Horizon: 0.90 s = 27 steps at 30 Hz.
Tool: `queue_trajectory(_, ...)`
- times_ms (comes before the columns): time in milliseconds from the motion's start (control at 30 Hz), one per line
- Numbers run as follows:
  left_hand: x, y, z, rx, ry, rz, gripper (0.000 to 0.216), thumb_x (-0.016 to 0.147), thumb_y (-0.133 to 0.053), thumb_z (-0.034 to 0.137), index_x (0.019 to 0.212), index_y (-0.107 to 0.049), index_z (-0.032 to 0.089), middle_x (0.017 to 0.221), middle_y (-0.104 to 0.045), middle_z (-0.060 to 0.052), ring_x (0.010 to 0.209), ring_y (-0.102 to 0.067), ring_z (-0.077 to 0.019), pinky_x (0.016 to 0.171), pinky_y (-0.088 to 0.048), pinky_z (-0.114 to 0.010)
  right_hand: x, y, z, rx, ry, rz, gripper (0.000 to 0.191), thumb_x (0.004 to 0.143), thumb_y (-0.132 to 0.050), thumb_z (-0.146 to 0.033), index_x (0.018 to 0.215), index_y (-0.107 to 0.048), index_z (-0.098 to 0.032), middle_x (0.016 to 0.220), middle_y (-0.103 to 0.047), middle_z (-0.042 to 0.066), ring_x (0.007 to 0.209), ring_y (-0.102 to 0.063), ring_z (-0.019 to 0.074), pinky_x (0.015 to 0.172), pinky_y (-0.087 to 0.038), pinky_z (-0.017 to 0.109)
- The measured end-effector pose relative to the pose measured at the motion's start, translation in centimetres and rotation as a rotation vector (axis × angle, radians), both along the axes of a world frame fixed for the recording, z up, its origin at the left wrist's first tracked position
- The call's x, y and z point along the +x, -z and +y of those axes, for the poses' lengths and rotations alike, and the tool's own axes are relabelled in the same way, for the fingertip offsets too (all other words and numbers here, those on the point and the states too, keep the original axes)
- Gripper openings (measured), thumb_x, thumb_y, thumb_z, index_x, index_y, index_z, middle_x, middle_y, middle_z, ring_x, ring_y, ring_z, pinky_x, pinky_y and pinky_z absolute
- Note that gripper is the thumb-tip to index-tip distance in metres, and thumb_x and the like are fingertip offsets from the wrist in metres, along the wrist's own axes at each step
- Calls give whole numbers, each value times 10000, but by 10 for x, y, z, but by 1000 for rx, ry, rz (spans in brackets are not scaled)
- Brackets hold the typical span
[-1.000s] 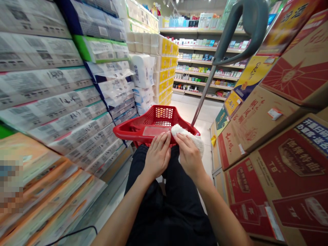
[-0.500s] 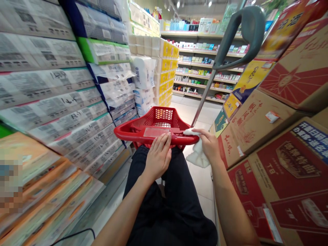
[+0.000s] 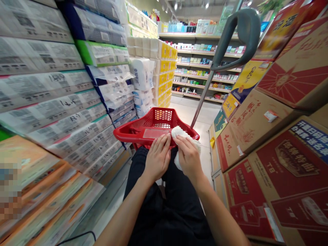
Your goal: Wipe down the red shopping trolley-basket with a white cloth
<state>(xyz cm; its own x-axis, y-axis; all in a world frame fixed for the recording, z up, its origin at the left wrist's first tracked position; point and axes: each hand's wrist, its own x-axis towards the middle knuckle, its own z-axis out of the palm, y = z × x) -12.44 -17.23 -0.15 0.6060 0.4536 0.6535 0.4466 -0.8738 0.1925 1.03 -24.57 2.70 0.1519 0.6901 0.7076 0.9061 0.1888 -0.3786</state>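
A red plastic shopping basket point(image 3: 133, 129) stands in front of me in a shop aisle, its grey pull handle point(image 3: 238, 37) rising to the upper right. My left hand point(image 3: 157, 158) rests on the basket's near rim, fingers together and curled over the edge. My right hand point(image 3: 188, 157) presses a white cloth point(image 3: 178, 131) onto the same rim, just right of the left hand. Part of the cloth hangs below the rim behind my right hand. My dark trousers fill the bottom centre.
Stacked packs of tissue paper point(image 3: 58, 102) wall the left side. Cardboard boxes point(image 3: 276, 136) are piled on the right. Shelves of goods point(image 3: 205, 65) stand at the far end, with pale tiled floor point(image 3: 188, 111) beyond the basket.
My right hand had slid the cloth to the rim's right corner; it has come back along the rim to beside my left hand. The left hand has stayed put.
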Motion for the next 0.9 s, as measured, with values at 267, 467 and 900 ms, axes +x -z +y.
queue_trajectory(267,1,-3,-3,-14,-3,7,587,965,-357,203,1531,-205,165,1538,-372,-72,1441,-285,-208,1198,-205,-403,92,-5,0,-3,-56,381,321,846,-436,-168,918,-743,-224,1019,-754,32,1041,-672,199,1000,-452,361)
queue_trajectory(467,0,-2,-3,-9,-8,1,588,965,-355,197,1532,-203,168,1533,-380,-77,1438,-295,-210,1199,-205,-409,119,-8,24,-175,-133,481,335,795,-411,-188,904,-728,-201,1001,-753,25,1021,-668,204,933,-474,327)
queue_trajectory(900,1,-1,-2,-32,10,-38,575,980,-346,230,1533,-201,181,1516,-400,-106,1428,-313,-225,1184,-237,-436,-19,-10,15,-89,167,-109,428,871,-406,-94,1248,-609,-108,1279,-640,148,1201,-586,236,1084,-411,407)
